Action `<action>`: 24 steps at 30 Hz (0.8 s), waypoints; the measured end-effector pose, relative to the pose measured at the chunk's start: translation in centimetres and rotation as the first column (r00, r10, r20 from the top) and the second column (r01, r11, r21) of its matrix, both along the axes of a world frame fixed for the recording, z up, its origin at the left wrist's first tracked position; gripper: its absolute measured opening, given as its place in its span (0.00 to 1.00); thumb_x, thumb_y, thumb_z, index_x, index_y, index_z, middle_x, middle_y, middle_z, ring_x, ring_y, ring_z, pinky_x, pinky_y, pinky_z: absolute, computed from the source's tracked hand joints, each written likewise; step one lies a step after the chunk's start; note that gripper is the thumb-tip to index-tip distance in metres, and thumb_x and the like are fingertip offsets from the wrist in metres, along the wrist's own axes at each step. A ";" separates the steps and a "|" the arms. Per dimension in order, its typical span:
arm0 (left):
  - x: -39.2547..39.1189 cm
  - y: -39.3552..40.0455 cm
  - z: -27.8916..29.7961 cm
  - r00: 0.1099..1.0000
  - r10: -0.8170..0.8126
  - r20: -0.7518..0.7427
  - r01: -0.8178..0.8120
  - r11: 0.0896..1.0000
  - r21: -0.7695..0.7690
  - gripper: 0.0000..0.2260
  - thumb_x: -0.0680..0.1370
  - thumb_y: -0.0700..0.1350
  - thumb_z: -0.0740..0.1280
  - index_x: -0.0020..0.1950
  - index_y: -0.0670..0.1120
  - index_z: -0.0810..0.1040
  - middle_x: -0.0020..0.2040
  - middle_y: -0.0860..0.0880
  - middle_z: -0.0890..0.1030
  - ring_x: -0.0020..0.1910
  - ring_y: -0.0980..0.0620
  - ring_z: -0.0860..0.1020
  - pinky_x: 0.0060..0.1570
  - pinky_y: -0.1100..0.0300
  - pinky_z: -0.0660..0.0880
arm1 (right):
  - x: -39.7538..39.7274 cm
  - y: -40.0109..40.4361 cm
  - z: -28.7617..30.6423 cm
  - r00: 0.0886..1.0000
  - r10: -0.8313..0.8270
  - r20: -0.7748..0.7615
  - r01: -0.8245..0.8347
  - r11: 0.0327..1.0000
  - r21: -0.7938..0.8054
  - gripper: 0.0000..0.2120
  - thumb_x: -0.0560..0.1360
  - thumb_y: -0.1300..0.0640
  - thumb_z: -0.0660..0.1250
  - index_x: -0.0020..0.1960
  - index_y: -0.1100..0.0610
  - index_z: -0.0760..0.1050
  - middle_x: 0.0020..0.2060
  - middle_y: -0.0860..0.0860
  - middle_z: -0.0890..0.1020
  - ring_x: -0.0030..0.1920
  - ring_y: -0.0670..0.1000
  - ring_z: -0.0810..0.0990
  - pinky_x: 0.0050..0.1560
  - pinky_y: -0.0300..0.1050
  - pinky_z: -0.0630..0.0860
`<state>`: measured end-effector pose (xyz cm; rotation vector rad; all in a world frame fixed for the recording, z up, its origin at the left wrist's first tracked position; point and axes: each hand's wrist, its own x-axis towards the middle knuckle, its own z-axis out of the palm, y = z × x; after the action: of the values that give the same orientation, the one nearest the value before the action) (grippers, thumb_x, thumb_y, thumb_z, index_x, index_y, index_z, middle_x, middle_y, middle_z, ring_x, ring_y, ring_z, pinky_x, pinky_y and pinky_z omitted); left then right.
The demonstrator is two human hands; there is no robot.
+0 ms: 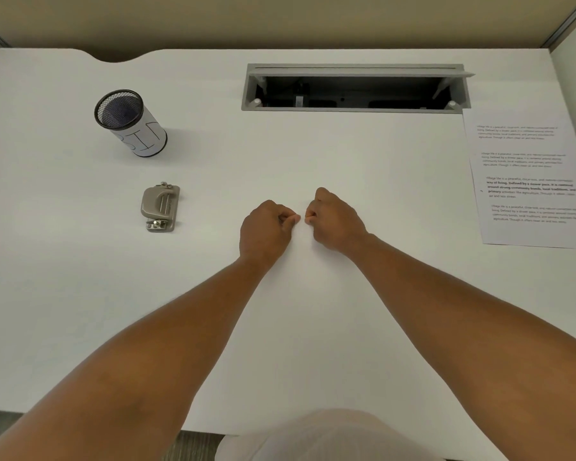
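Note:
My left hand (267, 229) and my right hand (334, 219) lie on the white desk (213, 154) near its middle, knuckles up, a small gap between them. Both have their fingers curled in, thumbs against fingertips and pointing at each other. Nothing shows between the fingers; a white sheet on the white desk could not be told apart here. Both bare forearms reach in from the bottom of the view.
A black mesh cup (129, 123) with a white paper label stands at the back left. A metal hole punch (160, 206) lies left of my hands. A printed sheet (529, 181) lies at the right edge. An open cable tray (356, 89) is sunk into the desk at the back.

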<state>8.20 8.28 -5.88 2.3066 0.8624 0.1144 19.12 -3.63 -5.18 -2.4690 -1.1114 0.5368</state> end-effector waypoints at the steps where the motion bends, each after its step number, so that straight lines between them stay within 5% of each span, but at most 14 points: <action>1: 0.1 -0.1 0.0 1.000 0.009 -0.009 -0.009 1.000 0.005 0.06 0.78 0.52 0.68 0.47 0.52 0.83 0.44 0.58 0.79 0.44 0.55 0.78 0.43 0.61 0.70 | -0.2 0.0 -0.1 0.999 0.010 0.034 -0.010 1.000 -0.013 0.05 0.76 0.63 0.63 0.45 0.58 0.76 0.46 0.50 0.70 0.46 0.51 0.73 0.39 0.45 0.68; 5: 0.5 -0.6 0.2 0.999 0.001 -0.051 0.001 0.999 0.046 0.06 0.80 0.49 0.66 0.42 0.54 0.76 0.49 0.54 0.79 0.44 0.51 0.79 0.43 0.58 0.72 | -0.6 0.0 -0.4 0.991 0.045 0.126 -0.038 0.998 -0.059 0.04 0.76 0.62 0.62 0.48 0.58 0.75 0.50 0.52 0.72 0.48 0.53 0.74 0.39 0.46 0.67; 10: 1.0 -0.7 0.1 0.984 -0.076 -0.164 0.099 0.985 0.140 0.07 0.81 0.46 0.62 0.51 0.49 0.80 0.52 0.50 0.75 0.43 0.47 0.78 0.43 0.54 0.74 | -0.8 0.1 -0.4 0.986 0.076 0.151 -0.060 0.993 -0.106 0.07 0.74 0.63 0.61 0.50 0.58 0.74 0.51 0.54 0.72 0.49 0.55 0.74 0.40 0.46 0.64; 16: 0.6 0.1 0.2 0.992 -0.099 -0.079 0.104 0.993 0.057 0.04 0.82 0.42 0.60 0.48 0.49 0.72 0.50 0.52 0.73 0.43 0.48 0.76 0.40 0.56 0.70 | 1.3 0.2 0.3 0.948 -0.166 -0.271 0.190 0.980 0.065 0.09 0.73 0.67 0.59 0.41 0.57 0.75 0.48 0.52 0.75 0.47 0.52 0.76 0.49 0.43 0.72; 20: 0.5 1.0 0.2 0.999 0.004 -0.045 -0.008 0.997 -0.082 0.06 0.80 0.40 0.59 0.46 0.50 0.68 0.43 0.55 0.77 0.42 0.51 0.76 0.38 0.56 0.71 | 1.9 -0.7 0.5 0.934 -0.174 -0.311 0.226 0.964 0.140 0.06 0.74 0.64 0.65 0.41 0.60 0.79 0.44 0.52 0.75 0.44 0.48 0.74 0.45 0.37 0.66; 24: 0.3 1.6 0.1 0.999 0.039 -0.006 -0.039 0.989 -0.141 0.06 0.80 0.41 0.62 0.45 0.50 0.70 0.39 0.55 0.77 0.40 0.52 0.77 0.36 0.59 0.69 | 1.5 -1.0 0.2 0.948 -0.115 -0.297 0.164 0.976 0.145 0.03 0.72 0.62 0.70 0.42 0.60 0.83 0.41 0.50 0.74 0.43 0.49 0.76 0.44 0.40 0.71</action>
<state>8.51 9.88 -5.77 2.1597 0.8888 0.0641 20.66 -4.65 -4.93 -2.2170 -0.8237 0.7010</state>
